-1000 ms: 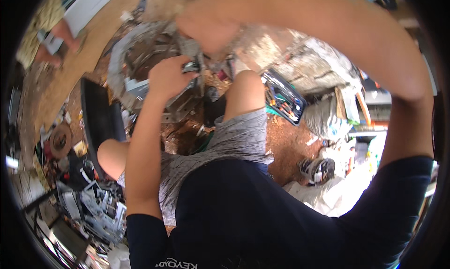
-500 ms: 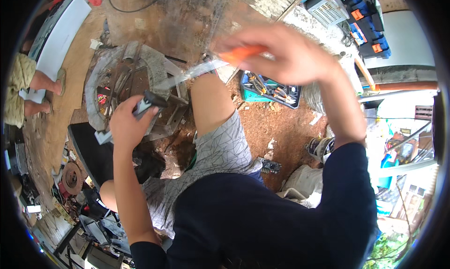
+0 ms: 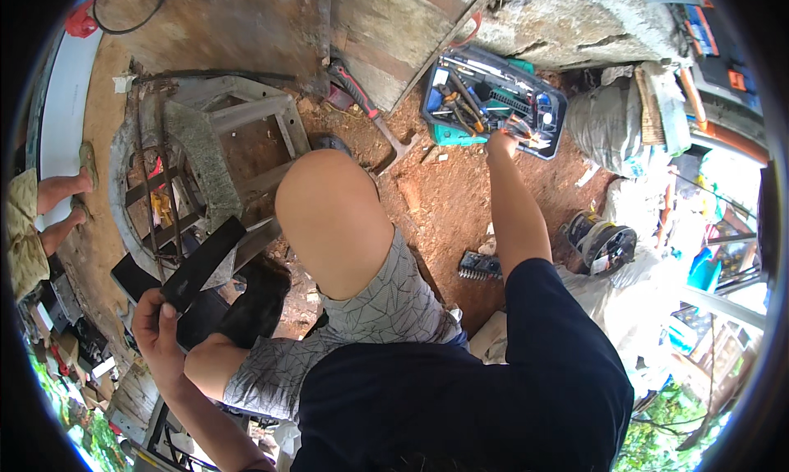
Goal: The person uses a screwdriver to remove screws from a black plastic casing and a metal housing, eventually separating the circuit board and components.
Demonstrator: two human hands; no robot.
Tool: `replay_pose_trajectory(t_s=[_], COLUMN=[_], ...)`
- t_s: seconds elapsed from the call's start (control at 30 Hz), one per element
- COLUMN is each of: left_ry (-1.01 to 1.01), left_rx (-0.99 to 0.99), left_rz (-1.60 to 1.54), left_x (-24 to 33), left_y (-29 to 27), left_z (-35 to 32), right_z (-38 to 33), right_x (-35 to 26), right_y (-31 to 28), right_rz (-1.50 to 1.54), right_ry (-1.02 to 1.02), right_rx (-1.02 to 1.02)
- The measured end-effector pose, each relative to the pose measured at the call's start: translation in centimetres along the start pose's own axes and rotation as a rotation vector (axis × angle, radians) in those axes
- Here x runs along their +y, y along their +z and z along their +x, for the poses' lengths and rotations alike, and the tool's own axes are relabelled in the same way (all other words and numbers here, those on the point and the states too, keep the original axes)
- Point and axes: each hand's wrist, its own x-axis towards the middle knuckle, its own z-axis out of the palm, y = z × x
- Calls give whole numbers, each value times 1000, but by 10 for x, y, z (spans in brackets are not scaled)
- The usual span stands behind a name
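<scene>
A flat black bar [image 3: 201,264] is being gripped by the left hand [image 3: 156,328]. Orange-handled pliers [image 3: 526,129] are being grasped by the right hand [image 3: 500,143] at the toolbox [image 3: 493,102] near edge; with the reach this long, they could be dropped.

A dark flat phone [image 3: 130,276] with a black screen lies low on the left, near the left hand [image 3: 156,328]. A small white paper tag [image 3: 123,83] sits by the grey metal frame [image 3: 246,119], up on the left.

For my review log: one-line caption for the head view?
Right hand reaches into an open toolbox on red dirt; left hand holds a flat black bar.
</scene>
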Motion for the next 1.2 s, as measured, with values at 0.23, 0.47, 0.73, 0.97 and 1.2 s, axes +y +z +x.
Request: replay_pose_trajectory(t_s=[0.23,0.47,0.73,0.97,1.2], left_ry=[-81,110,204,214,352], left_rx=[248,207,47,73,195], left_rz=[18,250,309,299,331], left_x=[-21,-2,13,10,-6], left_y=[-10,-3,-3,-4,-1], left_z=[-38,-20,-33,-22,-17], right_z=[-39,24,-79,-256,-441], right_x=[-104,-79,-99,-130,-185], right_y=[-99,-42,-210,-505,-562], right_rz=[358,18,638,996,822], right_ry=[-327,-441,-682,-1125,-1951], right_rx=[37,-12,236,-43,-334])
